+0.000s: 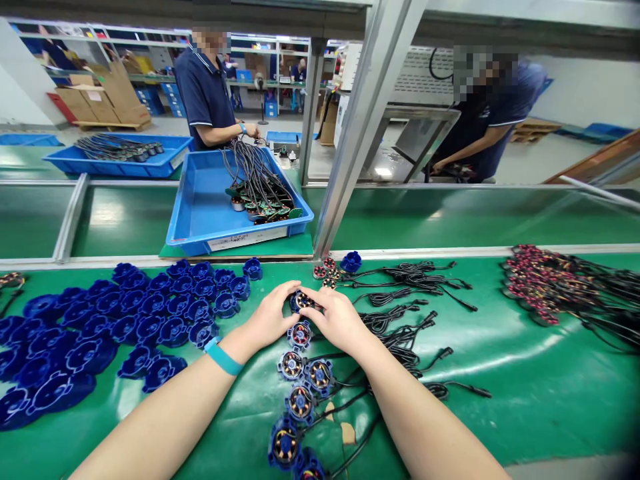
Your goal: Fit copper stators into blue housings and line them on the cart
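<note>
Both my hands meet at the middle of the green table around a blue motor housing with a copper-wound stator (301, 302) inside. My left hand (273, 315) grips its left side, fingers curled over the far edge. From the right, my right hand (334, 317) closes on the same housing, thumb and fingers at its rim; its cable is hidden under that hand. Nearer me runs a column of blue housings fitted with stators (301, 402), black cables trailing right. Just beyond my hands lie several loose stators (327, 270) and one blue housing (351, 261).
Many empty blue housings (153, 303) cover the table's left. Bundled black cables (400, 313) lie right of my hands, with a pile of wired stators (540, 283) farther right. A blue tray (200, 200) of circuit boards stands behind, beside a metal post (363, 127). Two people work beyond.
</note>
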Available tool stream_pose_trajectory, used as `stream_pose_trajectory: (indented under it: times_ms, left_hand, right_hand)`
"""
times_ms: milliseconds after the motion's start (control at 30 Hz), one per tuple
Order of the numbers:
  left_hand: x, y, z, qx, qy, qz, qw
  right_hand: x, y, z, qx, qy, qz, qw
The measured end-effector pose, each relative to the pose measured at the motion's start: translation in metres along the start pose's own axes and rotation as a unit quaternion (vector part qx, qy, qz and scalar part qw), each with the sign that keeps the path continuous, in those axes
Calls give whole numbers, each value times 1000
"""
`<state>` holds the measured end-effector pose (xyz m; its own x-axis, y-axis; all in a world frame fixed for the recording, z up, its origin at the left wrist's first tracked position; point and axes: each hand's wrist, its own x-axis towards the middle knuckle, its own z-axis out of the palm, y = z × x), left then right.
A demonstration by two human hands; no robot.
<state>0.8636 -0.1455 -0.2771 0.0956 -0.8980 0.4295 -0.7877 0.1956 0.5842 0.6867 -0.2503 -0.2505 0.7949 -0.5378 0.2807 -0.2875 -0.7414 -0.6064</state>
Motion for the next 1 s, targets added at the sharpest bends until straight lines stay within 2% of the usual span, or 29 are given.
stream_pose_trajectory:
  times_ms: [167, 433, 700, 867, 933, 1000]
  left_hand:
    - [1, 0, -1, 4, 2, -9, 1000]
    - [2, 2, -2, -20, -10, -20, 1000]
    - [1, 1, -1, -1, -12, -20, 1000]
    - [2, 1, -2, -7, 20, -1, 1000]
    - [3, 3, -3, 9, 44, 15, 999]
    - [3, 9, -6, 39, 43, 32, 998]
  right_hand:
    - [1, 0, 6, 35, 27, 11, 999]
    - [-2, 2, 3, -19, -8, -3, 1000]
    - [-3, -9, 5, -108, -4, 32, 994]
    - [-7, -1, 1, -61, 24, 5, 998]
    - [-11, 4, -4, -55, 32, 1, 998]
    - [-17, 11, -9, -68, 34, -1, 997]
